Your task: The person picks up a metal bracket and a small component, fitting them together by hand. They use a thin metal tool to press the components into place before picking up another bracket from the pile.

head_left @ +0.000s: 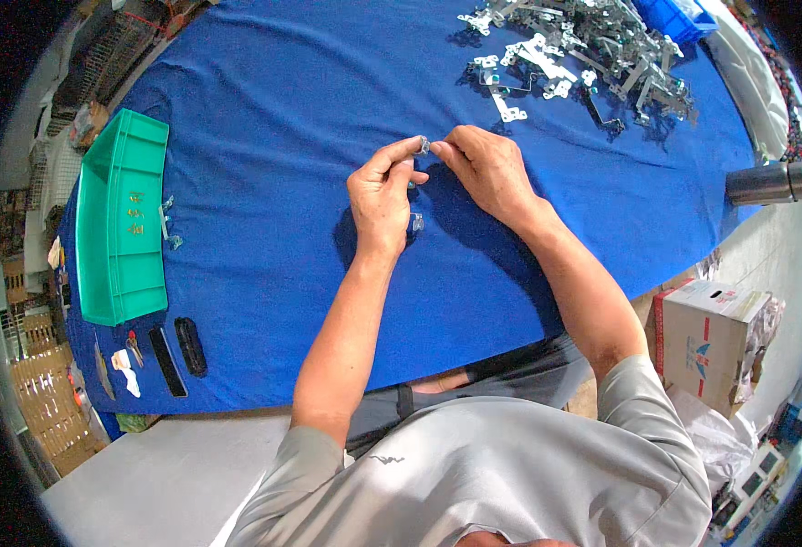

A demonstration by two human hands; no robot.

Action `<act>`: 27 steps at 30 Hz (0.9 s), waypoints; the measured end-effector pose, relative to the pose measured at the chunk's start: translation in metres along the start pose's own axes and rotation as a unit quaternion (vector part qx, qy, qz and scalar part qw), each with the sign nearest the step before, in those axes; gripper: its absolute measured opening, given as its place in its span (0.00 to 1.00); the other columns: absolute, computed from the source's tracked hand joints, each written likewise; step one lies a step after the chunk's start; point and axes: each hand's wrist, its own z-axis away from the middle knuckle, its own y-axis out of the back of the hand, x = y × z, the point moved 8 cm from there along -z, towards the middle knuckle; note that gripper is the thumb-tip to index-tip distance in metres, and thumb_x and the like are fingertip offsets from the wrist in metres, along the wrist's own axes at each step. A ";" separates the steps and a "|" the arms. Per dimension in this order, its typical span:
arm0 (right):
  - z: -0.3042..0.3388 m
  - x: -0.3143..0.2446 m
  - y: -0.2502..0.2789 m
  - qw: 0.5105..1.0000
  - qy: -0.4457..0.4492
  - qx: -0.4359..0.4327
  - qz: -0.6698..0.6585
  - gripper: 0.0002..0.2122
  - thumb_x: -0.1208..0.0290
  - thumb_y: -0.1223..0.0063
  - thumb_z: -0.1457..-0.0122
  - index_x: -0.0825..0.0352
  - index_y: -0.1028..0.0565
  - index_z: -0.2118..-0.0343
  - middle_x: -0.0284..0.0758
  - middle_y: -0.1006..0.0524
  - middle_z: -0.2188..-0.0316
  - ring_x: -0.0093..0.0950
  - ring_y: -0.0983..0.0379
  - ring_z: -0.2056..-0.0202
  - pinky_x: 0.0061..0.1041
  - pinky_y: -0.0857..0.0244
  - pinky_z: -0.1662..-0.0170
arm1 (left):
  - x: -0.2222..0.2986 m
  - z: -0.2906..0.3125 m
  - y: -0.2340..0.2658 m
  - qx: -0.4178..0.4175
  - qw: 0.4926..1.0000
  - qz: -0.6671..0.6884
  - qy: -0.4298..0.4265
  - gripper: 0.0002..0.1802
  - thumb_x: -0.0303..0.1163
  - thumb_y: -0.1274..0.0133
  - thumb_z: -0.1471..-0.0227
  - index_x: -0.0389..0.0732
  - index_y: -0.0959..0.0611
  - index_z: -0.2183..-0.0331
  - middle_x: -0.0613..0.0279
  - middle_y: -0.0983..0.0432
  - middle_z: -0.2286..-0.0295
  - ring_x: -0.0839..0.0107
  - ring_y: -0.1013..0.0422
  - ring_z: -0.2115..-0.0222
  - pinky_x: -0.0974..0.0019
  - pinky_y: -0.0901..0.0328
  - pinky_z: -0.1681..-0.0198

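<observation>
We've got our left hand (pixel 381 201) with fingers pinching a small metal part (pixel 424 146) over the bench (pixel 273 264), right hand's (pixel 492 171) fingers pressed together at its right edge, probably to steady it.

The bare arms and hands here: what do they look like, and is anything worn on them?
The left hand and right hand show no gloves or watches. Both forearms are bare; short, plain light-grey sleeves end near the elbows.
</observation>
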 end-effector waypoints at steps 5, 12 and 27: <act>-0.001 -0.002 0.005 1.000 -0.007 0.016 -0.008 0.11 0.61 0.45 0.41 0.65 0.25 0.72 0.39 0.24 0.76 0.40 0.25 0.73 0.39 0.32 0.72 | -0.001 0.000 0.001 0.012 1.000 0.003 0.002 0.13 0.18 0.53 0.44 0.34 0.16 0.60 0.58 0.19 0.64 0.76 0.25 0.71 0.73 0.27 0.68; -0.002 -0.002 0.006 0.999 -0.036 -0.005 -0.027 0.11 0.62 0.44 0.42 0.66 0.26 0.73 0.40 0.24 0.74 0.40 0.24 0.71 0.39 0.32 0.70 | -0.004 0.000 0.002 0.011 1.000 0.009 0.021 0.12 0.17 0.52 0.44 0.32 0.17 0.60 0.56 0.20 0.62 0.71 0.24 0.62 0.73 0.26 0.66; -0.001 -0.003 0.008 0.998 0.009 0.031 -0.062 0.06 0.69 0.43 0.44 0.66 0.26 0.70 0.39 0.26 0.74 0.39 0.27 0.74 0.36 0.34 0.72 | -0.004 -0.002 0.004 0.005 1.000 0.015 0.004 0.12 0.17 0.52 0.45 0.31 0.17 0.60 0.55 0.20 0.63 0.71 0.23 0.63 0.72 0.27 0.67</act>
